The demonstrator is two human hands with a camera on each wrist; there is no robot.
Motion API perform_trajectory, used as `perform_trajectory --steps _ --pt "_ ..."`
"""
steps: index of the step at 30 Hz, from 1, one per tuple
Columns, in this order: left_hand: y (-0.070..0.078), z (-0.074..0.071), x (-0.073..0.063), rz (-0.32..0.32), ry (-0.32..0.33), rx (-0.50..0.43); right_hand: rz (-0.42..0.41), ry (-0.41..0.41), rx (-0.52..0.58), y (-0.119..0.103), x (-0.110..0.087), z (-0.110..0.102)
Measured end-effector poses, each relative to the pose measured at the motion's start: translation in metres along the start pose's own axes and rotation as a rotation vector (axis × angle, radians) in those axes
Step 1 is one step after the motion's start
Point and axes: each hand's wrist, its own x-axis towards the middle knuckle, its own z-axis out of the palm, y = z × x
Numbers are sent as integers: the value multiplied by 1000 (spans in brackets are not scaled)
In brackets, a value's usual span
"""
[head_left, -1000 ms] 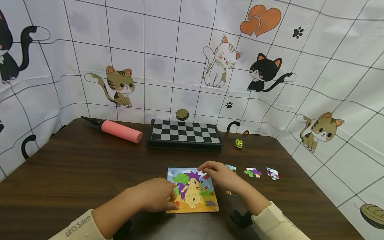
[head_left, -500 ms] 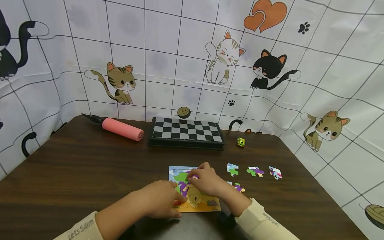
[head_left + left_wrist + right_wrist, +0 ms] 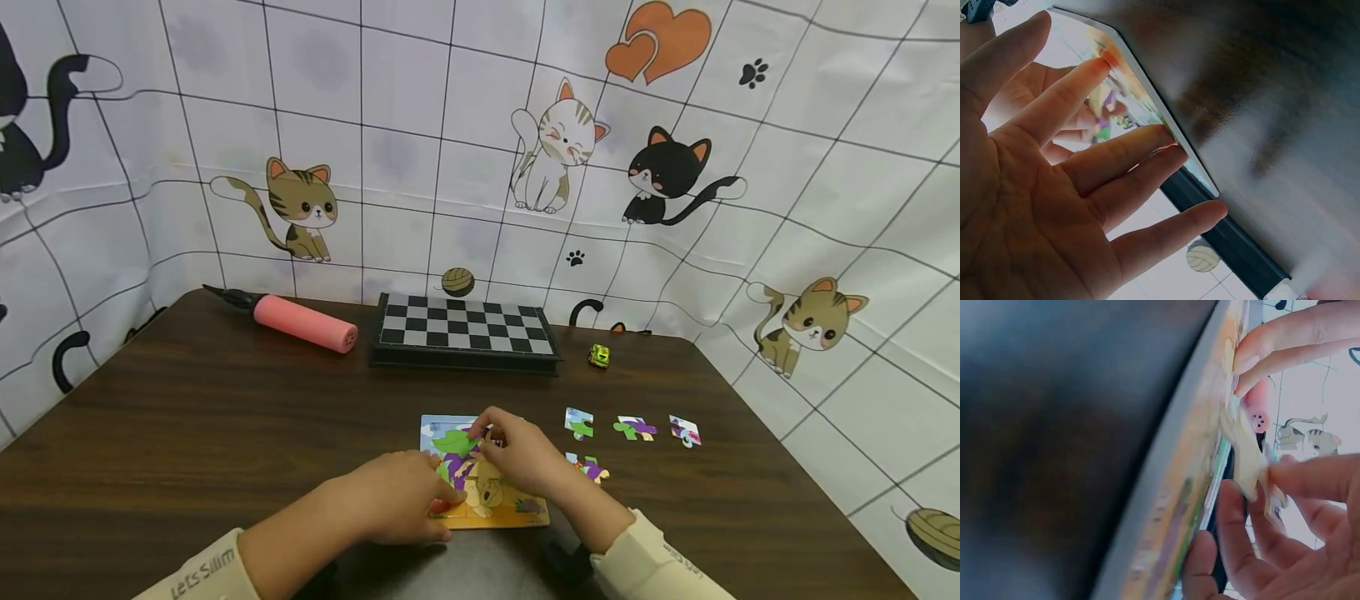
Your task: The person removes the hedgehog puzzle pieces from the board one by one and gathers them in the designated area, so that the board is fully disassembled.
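- The puzzle board (image 3: pixel 510 518) lay flat on the table (image 3: pixel 187 433), in the near middle of the scene; it looked thin and stiff, likely light and easy to nudge out of place, best steadied by its rim.
- The right hand (image 3: pixel 517 450) pinched a puzzle piece (image 3: pixel 1244 450) between thumb and fingers, tilted above the far part of the board.
- That piece seemed light, rigid and smooth-faced; its narrow tabs might chip or bend if forced, so the side edges looked the safest hold.
- The left hand (image 3: pixel 393 497) grasped nothing: its fingers were extended and spread over the board's left side, apparently bracing it.
- Both hands covered parts of the picture, so the board under the right palm could not be judged, and the left fingers crowded the near left part.
- Right of the board lay loose pieces (image 3: pixel 636 428), the nearest just beside the right forearm, where a sleeve might brush them.
- Farther off stood a checkered box (image 3: pixel 465 329), with a pink pump (image 3: pixel 303 323) to its left and a toy car (image 3: pixel 599 356) to its right, all clear of the hands.
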Motion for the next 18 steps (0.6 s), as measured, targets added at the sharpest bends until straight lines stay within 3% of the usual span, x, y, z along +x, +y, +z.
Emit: perform_trajectory --steps 6,13,18 --pt "3 -2 3 -24 -26 -23 57 133 234 31 -15 -34" --pt "4 -5 2 -65 -46 -43 80 120 18 106 -62 -98" --pt "4 -5 2 -84 -54 -53 118 144 -60 137 -78 -121"
